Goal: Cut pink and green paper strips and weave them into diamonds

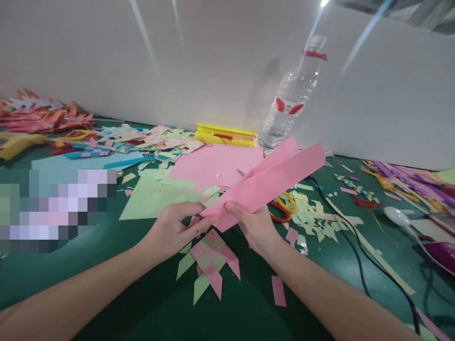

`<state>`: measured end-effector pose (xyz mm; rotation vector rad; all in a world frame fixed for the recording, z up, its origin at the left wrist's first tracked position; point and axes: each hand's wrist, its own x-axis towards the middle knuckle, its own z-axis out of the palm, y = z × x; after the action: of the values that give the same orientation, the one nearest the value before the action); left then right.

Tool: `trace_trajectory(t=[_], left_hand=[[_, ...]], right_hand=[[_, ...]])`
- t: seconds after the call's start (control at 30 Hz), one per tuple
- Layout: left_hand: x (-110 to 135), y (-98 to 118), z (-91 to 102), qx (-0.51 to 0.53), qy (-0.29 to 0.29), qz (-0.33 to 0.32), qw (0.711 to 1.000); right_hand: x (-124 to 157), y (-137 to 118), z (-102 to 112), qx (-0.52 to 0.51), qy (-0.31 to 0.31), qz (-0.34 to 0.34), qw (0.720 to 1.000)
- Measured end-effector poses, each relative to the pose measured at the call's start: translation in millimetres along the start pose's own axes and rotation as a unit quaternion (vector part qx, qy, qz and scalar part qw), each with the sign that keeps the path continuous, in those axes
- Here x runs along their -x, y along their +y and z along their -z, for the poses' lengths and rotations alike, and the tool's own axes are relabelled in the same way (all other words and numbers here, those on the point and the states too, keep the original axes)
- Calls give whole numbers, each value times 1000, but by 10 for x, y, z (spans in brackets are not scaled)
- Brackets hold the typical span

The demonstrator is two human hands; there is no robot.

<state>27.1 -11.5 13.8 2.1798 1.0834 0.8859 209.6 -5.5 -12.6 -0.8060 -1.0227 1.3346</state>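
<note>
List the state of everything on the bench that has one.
folded pink paper: folded lengthwise, held off the table by its near end.
left hand: pinching the paper's tip.
right hand: gripping the paper.
woven piece: lying flat, untouched.
water bottle: standing, cap on.
scissors: lying flat, partly hidden, blades unseen.

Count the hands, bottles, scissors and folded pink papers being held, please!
Hands: 2 (left hand, right hand)
Bottles: 1 (bottle)
Scissors: 1 (scissors)
Held papers: 1 (folded pink paper)
Total: 5
</note>
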Motion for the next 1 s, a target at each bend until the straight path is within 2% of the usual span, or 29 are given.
trace_trajectory(t=[0.3,0.63,1.0], left_hand=[[1,4,-13,-18,16,-60,998],[14,4,-4,5,-12,-65,998],[19,10,5,5,-16,-73,997]], right_hand=[[-8,28,10,-4,2,3,1000],[6,-11,-7,17,-10,-9,1000],[5,-28,-9,32,-23,-4,999]])
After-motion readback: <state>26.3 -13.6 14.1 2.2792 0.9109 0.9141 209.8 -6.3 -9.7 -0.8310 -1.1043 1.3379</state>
